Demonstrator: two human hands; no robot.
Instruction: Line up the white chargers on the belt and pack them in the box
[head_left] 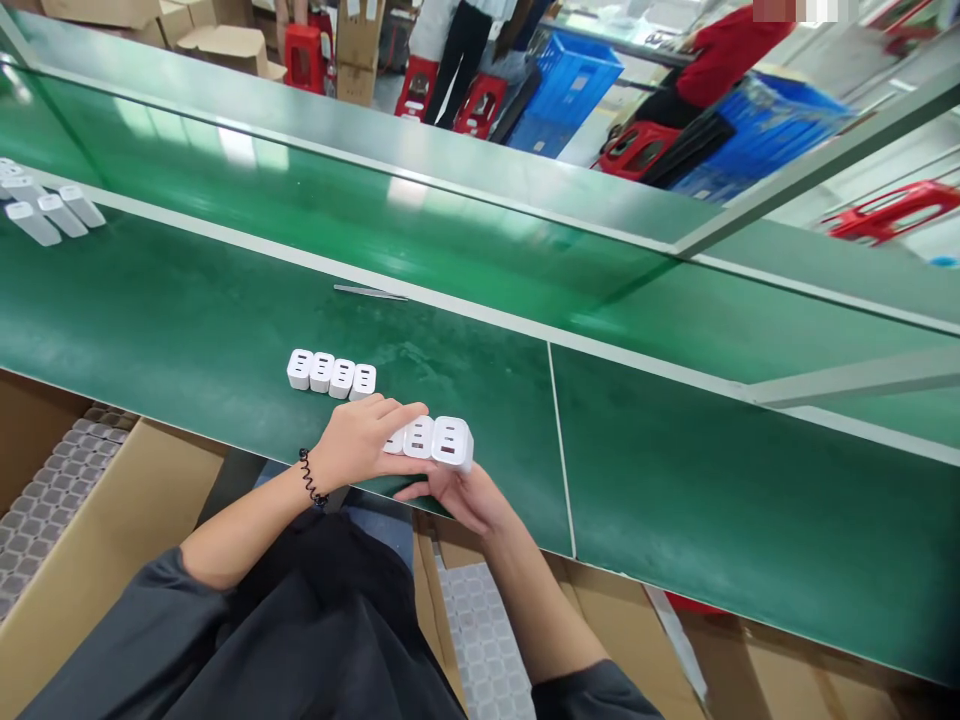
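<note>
Three white chargers [418,437] show in a short row in the person's hands, held over the near edge of the green tabletop [465,360]. They are glossy, blocky pieces with rounded corners, lined up side by side with their end faces turned up to view. The rightmost shows most fully: three slots stacked on its face, two small ones above a wider, dark reddish one at the bottom, and a smooth, pale side wall below. The middle one has the same arrangement, while the leftmost is mostly covered by fingers. The left hand [370,437] is clamped on the row, one finger along the upper side and the thumb along the lower; a black coiled band [311,482] circles its wrist. The right hand [461,495] touches the rightmost piece from below, but its fingers are partly hidden, so I cannot tell whether they grip it. Just beyond the left hand, four more chargers [322,372] stand close together on the tabletop, their wider slot at the top. A thin, greyish strip [370,292] lies farther back, and a cluster of white blocks [52,213] sits well apart at the far left.
</note>
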